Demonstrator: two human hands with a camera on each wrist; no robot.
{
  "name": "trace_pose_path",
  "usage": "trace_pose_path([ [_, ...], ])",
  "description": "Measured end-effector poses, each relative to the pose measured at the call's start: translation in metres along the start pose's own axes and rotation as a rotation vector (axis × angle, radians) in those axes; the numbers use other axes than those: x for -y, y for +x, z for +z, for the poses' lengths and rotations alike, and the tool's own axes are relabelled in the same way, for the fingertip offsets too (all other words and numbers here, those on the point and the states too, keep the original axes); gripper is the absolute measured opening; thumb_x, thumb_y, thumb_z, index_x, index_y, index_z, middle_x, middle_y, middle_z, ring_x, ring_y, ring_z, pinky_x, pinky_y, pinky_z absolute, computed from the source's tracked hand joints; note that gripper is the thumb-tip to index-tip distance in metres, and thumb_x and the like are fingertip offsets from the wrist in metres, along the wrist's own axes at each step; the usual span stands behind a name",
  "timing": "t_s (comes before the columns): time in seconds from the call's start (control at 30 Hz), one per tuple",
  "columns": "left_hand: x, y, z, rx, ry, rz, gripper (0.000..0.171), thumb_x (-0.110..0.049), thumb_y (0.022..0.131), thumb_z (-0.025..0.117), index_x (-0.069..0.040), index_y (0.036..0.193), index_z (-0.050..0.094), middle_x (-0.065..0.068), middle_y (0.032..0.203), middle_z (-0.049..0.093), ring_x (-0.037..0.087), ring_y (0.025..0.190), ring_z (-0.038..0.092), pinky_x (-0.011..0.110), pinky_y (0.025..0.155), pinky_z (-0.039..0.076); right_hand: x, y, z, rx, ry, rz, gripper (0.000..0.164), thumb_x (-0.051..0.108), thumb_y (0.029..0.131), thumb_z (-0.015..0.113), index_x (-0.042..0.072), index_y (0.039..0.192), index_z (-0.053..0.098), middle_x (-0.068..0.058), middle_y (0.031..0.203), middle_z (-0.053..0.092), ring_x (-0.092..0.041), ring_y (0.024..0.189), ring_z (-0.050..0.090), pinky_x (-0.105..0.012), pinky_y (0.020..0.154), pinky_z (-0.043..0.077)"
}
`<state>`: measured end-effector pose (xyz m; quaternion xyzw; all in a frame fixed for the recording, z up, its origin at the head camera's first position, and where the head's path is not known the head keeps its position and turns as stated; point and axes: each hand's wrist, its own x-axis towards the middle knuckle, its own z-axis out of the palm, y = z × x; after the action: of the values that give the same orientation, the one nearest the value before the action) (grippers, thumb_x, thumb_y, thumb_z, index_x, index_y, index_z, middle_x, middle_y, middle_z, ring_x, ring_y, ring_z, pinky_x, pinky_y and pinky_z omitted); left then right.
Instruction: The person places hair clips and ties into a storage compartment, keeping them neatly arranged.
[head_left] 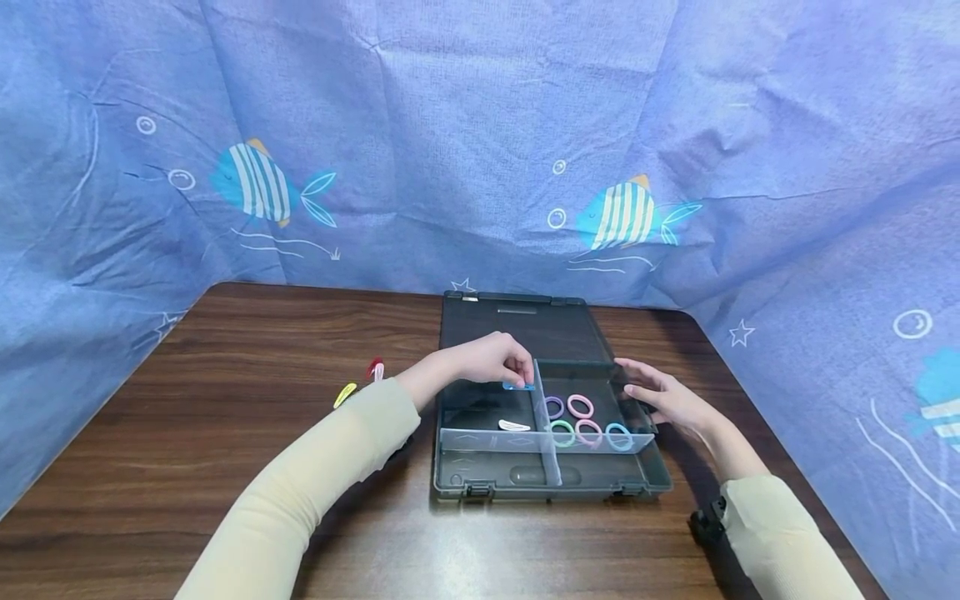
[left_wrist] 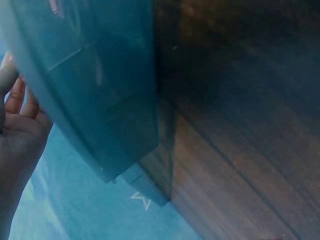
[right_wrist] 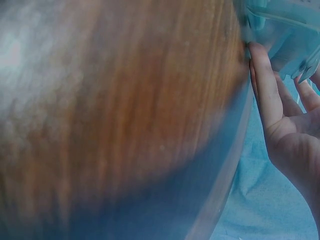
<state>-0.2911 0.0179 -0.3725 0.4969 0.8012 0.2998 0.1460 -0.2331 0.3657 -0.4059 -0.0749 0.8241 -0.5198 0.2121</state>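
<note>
In the head view my left hand (head_left: 501, 360) pinches a blue hair clip (head_left: 517, 386) over the large left compartment of a dark see-through organizer box (head_left: 551, 482). A white hair clip (head_left: 513, 426) lies in that same compartment. In the compartment to the right are several ring-shaped hair ties, among them a purple one (head_left: 553, 407) and a green one (head_left: 562, 432). My right hand (head_left: 670, 402) rests against the box's right side, fingers mostly straight. In the left wrist view the left hand (left_wrist: 22, 125) is partly hidden behind the box wall.
The box lid (head_left: 525, 329) lies open toward the back of the wooden table (head_left: 225, 400). Left of the box are a yellow clip (head_left: 345, 395), a red clip (head_left: 373, 365) and a pink clip (head_left: 378, 372). A blue fish-print cloth (head_left: 465, 150) hangs behind.
</note>
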Motion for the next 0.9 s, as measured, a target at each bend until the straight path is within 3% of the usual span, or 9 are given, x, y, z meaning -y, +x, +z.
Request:
trace_pose_path([
  [0.6, 0.011, -0.003, 0.028, 0.088, 0.029, -0.085, 0.004, -0.012, 0.085, 0.069, -0.014, 0.089, 0.071, -0.010, 0.080, 0.067, 0.001, 0.073, 0.058, 0.018, 0.071, 0.047, 0.000, 0.000, 0.001, 0.004, 0.024, 0.001, 0.059, 0.025, 0.100, 0.047, 0.018, 0.151, 0.019, -0.019, 0.153, 0.017, -0.040, 0.128, 0.035, -0.048, 0.081, 0.051],
  [0.9, 0.017, -0.002, 0.037, 0.075, 0.041, -0.102, 0.005, -0.011, 0.086, 0.068, -0.016, 0.087, 0.069, -0.010, 0.080, 0.066, 0.001, 0.074, 0.058, 0.017, 0.071, 0.047, 0.000, 0.000, -0.001, 0.007, 0.006, 0.002, 0.059, 0.026, 0.100, 0.048, 0.019, 0.151, 0.019, -0.019, 0.154, 0.015, -0.042, 0.130, 0.032, -0.049, 0.083, 0.050],
])
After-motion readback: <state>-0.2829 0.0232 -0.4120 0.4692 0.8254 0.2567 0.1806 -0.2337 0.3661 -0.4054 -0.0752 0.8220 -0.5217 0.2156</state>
